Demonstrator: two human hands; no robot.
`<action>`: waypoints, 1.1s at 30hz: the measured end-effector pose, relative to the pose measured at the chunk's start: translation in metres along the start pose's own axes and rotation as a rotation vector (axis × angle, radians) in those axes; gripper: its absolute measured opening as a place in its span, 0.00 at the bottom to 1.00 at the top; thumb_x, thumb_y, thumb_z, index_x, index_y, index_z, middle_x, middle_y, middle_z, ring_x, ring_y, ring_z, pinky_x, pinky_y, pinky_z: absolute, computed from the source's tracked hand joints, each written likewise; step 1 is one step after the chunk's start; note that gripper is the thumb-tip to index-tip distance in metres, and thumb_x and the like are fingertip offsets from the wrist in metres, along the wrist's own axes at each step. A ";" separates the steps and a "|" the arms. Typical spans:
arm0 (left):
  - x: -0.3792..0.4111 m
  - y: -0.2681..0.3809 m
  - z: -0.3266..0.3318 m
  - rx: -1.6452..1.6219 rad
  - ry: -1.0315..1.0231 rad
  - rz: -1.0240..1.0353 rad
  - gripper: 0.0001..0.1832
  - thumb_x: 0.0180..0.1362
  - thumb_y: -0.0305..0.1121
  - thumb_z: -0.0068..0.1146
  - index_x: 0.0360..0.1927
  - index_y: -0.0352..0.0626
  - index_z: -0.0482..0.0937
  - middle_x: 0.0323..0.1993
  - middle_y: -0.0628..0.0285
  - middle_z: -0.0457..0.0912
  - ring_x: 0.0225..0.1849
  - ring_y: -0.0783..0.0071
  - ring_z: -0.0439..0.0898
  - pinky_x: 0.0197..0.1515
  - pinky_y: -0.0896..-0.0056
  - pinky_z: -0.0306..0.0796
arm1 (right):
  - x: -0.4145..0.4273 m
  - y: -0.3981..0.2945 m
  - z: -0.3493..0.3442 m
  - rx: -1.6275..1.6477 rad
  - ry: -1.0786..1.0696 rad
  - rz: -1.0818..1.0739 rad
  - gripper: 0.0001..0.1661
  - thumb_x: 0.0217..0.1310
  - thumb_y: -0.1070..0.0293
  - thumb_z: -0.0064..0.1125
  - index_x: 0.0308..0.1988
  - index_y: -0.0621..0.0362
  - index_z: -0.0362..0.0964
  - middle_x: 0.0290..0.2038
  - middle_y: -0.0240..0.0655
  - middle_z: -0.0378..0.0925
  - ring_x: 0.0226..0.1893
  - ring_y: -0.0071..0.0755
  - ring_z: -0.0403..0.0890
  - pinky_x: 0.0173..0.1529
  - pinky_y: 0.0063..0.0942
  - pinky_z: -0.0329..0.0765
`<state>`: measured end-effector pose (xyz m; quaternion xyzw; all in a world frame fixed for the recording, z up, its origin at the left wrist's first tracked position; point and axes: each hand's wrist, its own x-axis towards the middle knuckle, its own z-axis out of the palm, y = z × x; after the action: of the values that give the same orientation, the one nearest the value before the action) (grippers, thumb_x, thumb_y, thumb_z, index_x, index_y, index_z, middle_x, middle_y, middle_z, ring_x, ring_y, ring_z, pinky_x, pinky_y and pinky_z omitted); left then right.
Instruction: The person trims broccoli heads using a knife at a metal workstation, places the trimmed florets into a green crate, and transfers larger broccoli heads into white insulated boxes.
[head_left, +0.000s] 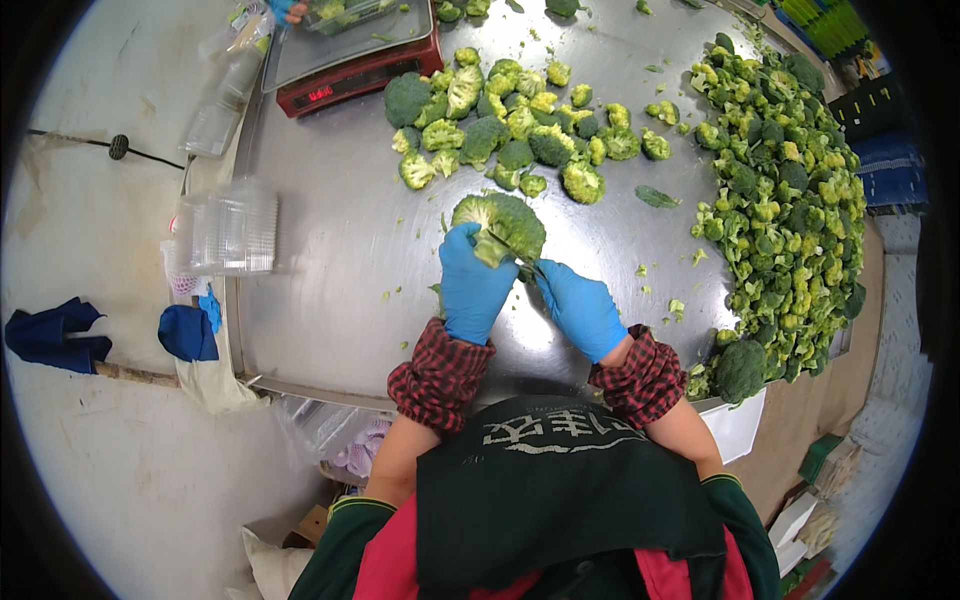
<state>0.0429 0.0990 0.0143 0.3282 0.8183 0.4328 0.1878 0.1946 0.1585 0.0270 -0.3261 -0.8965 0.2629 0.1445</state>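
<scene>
In a blue glove, my left hand (476, 285) grips a large broccoli head (517, 221) by its stem side, the cut stem turned up towards me. My right hand (577, 304), gloved too, is closed round the handle of a small knife (510, 247), whose blade lies against the stem. Just beyond my hands, a loose group of cut broccoli florets (487, 139) is spread on the stainless steel table (322, 307). The knife handle is mostly hidden in my fingers.
A red digital scale (360, 75) bears a tray at the far left, where another person's gloved hand (287, 11) shows. Clear plastic containers (229, 229) are stacked at the left edge. A big heap of florets (787, 202) covers the right side. A loose leaf (656, 197) lies between.
</scene>
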 end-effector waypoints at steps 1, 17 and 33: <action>0.001 -0.004 0.002 0.003 0.016 0.023 0.32 0.40 0.31 0.67 0.50 0.40 0.65 0.43 0.49 0.70 0.47 0.52 0.71 0.50 0.57 0.68 | 0.001 -0.001 0.001 -0.015 -0.023 0.003 0.10 0.64 0.62 0.50 0.43 0.54 0.67 0.31 0.43 0.75 0.23 0.49 0.79 0.27 0.42 0.76; 0.006 -0.007 0.002 -0.014 -0.006 0.055 0.30 0.42 0.30 0.66 0.50 0.41 0.65 0.45 0.51 0.69 0.48 0.54 0.71 0.50 0.59 0.68 | 0.049 0.046 0.011 0.296 -0.347 0.184 0.15 0.67 0.60 0.44 0.36 0.59 0.72 0.19 0.37 0.71 0.15 0.33 0.72 0.21 0.31 0.69; -0.036 -0.037 -0.011 0.227 -0.087 0.588 0.36 0.43 0.23 0.64 0.59 0.44 0.66 0.50 0.53 0.67 0.54 0.49 0.69 0.54 0.54 0.69 | 0.049 0.019 -0.050 -0.253 -0.470 -0.112 0.12 0.65 0.58 0.49 0.40 0.53 0.73 0.28 0.44 0.79 0.25 0.53 0.79 0.29 0.45 0.76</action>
<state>0.0479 0.0524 -0.0093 0.5879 0.7225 0.3601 0.0518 0.1895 0.2220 0.0610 -0.2214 -0.9478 0.2090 -0.0949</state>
